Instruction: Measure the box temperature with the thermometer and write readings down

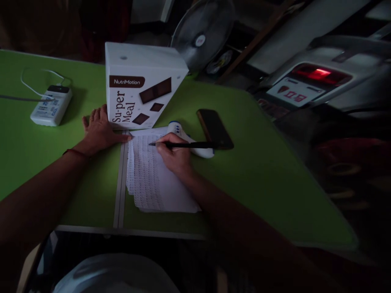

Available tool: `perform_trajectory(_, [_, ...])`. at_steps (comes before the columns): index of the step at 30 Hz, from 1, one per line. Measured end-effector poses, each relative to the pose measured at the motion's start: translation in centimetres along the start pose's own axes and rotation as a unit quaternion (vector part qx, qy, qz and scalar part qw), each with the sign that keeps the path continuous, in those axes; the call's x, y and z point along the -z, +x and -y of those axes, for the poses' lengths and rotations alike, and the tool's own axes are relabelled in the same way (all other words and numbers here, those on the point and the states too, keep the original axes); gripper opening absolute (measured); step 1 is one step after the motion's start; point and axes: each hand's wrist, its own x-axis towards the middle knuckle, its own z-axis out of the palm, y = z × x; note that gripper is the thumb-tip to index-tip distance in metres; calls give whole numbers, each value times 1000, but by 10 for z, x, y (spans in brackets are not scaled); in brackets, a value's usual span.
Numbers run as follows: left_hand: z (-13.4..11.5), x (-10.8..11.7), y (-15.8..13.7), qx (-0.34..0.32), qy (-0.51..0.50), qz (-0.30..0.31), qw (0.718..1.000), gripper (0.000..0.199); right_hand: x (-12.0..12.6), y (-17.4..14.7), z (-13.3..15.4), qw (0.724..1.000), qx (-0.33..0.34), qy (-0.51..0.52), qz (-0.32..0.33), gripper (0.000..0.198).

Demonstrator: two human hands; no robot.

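My right hand (177,156) is closed around a black pen (195,145), its tip at the upper part of a sheet of paper (171,187). Rows of small handwriting fill the sheet's left side, and more sheets lie beneath it. My left hand (99,132) rests flat on the green table with fingers spread, its thumb reaching to the paper's upper left corner. Just beyond that hand stands a white box (143,85) marked "NutriMotion Su-per Meal". A white handheld device with blue buttons (176,128) lies behind my right hand, partly covered by it.
A dark phone (215,128) lies right of the paper on the green table (259,183). At the left is a white power strip (51,105) with cables. A fan (203,36) stands behind the table, and a machine with a red display (320,74) is at the right.
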Motion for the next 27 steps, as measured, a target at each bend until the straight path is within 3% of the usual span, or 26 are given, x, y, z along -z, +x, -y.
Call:
perform_trajectory(17, [4,-1,2,-10,-16,-5,1000,130,2,1,2,999,-9,-51,8,9])
perform_trajectory(27, [2,0,1,-7,-8,-3,1000,130,3,6,-9,995,-81,41,43,12])
